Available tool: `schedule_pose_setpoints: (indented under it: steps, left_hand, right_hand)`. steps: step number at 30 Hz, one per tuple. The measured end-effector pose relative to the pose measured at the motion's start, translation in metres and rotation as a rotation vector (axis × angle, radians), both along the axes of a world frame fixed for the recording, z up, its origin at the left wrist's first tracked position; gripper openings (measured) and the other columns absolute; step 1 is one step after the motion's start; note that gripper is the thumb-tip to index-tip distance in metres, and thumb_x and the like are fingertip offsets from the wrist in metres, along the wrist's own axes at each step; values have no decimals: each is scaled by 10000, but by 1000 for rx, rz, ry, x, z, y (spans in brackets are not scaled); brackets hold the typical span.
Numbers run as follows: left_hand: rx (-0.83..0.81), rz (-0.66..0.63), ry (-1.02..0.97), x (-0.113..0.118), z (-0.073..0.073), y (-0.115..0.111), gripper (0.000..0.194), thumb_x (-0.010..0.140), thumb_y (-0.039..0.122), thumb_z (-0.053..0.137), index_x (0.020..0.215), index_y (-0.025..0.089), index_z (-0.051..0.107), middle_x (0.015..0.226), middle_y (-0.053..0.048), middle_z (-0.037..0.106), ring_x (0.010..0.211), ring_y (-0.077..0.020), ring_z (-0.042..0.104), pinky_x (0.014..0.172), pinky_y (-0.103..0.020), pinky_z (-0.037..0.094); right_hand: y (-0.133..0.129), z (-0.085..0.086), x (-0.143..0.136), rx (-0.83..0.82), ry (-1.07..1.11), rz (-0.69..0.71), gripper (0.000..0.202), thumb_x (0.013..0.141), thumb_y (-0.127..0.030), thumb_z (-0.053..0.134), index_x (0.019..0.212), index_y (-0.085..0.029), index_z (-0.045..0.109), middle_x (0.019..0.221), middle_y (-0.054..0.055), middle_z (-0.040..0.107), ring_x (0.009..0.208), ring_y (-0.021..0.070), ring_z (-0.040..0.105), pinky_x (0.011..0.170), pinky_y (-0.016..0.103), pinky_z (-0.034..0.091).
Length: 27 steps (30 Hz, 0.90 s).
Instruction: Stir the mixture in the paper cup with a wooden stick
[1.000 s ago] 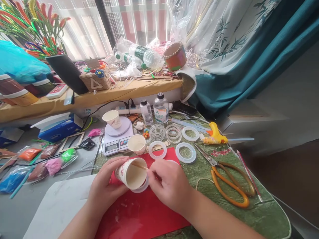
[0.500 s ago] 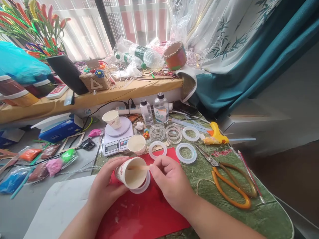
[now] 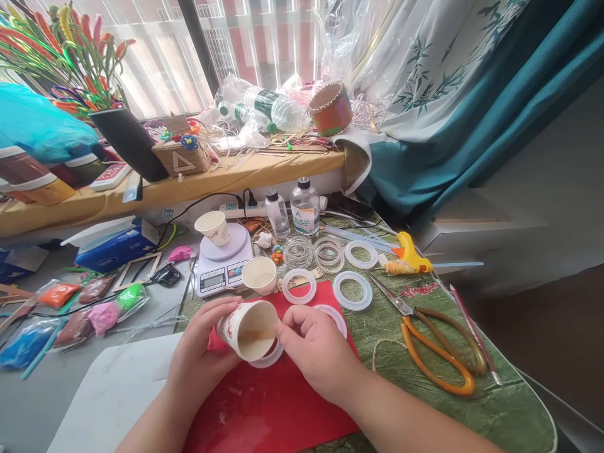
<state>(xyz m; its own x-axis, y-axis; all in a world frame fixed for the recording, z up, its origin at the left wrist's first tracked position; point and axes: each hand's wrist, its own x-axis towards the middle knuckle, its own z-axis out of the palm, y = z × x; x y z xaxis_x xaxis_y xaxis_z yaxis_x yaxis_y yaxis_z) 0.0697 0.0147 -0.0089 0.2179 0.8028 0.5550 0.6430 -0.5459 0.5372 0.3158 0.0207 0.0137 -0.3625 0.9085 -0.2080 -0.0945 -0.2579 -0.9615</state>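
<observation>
Paper cup (image 3: 241, 328) abv red sheet (image 3: 283, 409), long axis tilted, mouth twd R, L hand (image 3: 201, 343) curled rnd it, R hand (image 3: 311, 346) pinching stick (image 3: 261, 335)

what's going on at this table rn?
The left hand holds a white printed paper cup tilted above a flat red sheet. The right hand holds a slim light-brown wooden stick reaching into it. A whitish ring lies partly hidden by the cup. Another printed paper cup stands on a white digital scale.

Bright window (image 3: 264, 47) glare, soft daylight, dim right edge
</observation>
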Motion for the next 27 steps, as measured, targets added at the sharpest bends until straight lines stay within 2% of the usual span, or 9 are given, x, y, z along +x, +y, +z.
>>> schedule_pose_setpoints:
  steps: [3,6,11,13,15,18,23,25,27]
  left_hand:
    - [2,4,8,0,1,0,519,940,330,863,1417,304,661,1341,-113,776,1226,-288,783,1014,-412,674]
    - [-3,4,12,0,1,0,508,942,318,857,1412,301,665,1349,-109,775,1247,-282,778,1032,-400,667]
    - [3,9,19,-1,-1,1,518,933,324,864,1415,310,675,1353,-105,786,1259,-288,779,1030,-400,668]
    - [1,9,23,-1,-1,1,521,932,326,866,1417,313,677,1354,-106,790,1263,-295,779,1030,-410,670]
    - [-2,6,14,-1,-1,1,517,936,324,864,1418,315,678,1354,-105,789,1259,-295,781,1025,-413,673]
    - [10,14,-16,-1,0,-2,510,936,327,870,1411,317,685,1357,-103,781,1238,-288,789,1013,-410,676]
    - [6,14,-53,-1,-1,-3,538,922,349,893,1416,329,680,1370,-107,772,1243,-300,787,992,-432,687]
    - [-6,8,-53,-1,-2,-2,541,925,333,887,1423,329,674,1369,-114,773,1251,-305,783,991,-443,690]
    - [-6,7,-47,-2,-3,-1,533,929,322,878,1421,326,674,1361,-114,777,1250,-303,783,998,-443,689]
  right_hand:
    - [0,-1,-1,-100,166,-10,394,922,-526,746,761,-253,511,548,-113,380,511,95,284,503,250,241]
    - [1,-1,2,-85,241,-72,415,944,-554,739,779,-260,497,534,-136,328,491,85,216,493,250,211]
    - [4,6,10,199,22,-132,340,990,-437,659,752,-251,502,618,-71,448,563,116,384,537,261,299]
    - [4,7,11,341,-117,-134,317,985,-372,631,730,-249,489,630,-53,470,584,127,418,561,276,310]
    - [3,6,10,410,-208,-113,301,971,-328,617,716,-246,479,631,-48,478,587,129,421,574,287,305]
    - [2,5,6,276,-165,-49,296,960,-346,622,719,-250,480,628,-51,485,585,129,423,569,284,301]
    - [-1,1,-2,-47,102,34,344,925,-467,699,740,-254,503,604,-80,460,551,109,357,544,268,291]
    - [-2,0,-3,-98,194,26,362,924,-493,720,757,-259,500,561,-112,398,517,97,300,526,263,265]
    - [-1,0,-2,-81,237,-9,371,944,-502,716,770,-262,492,553,-123,374,512,96,284,524,259,265]
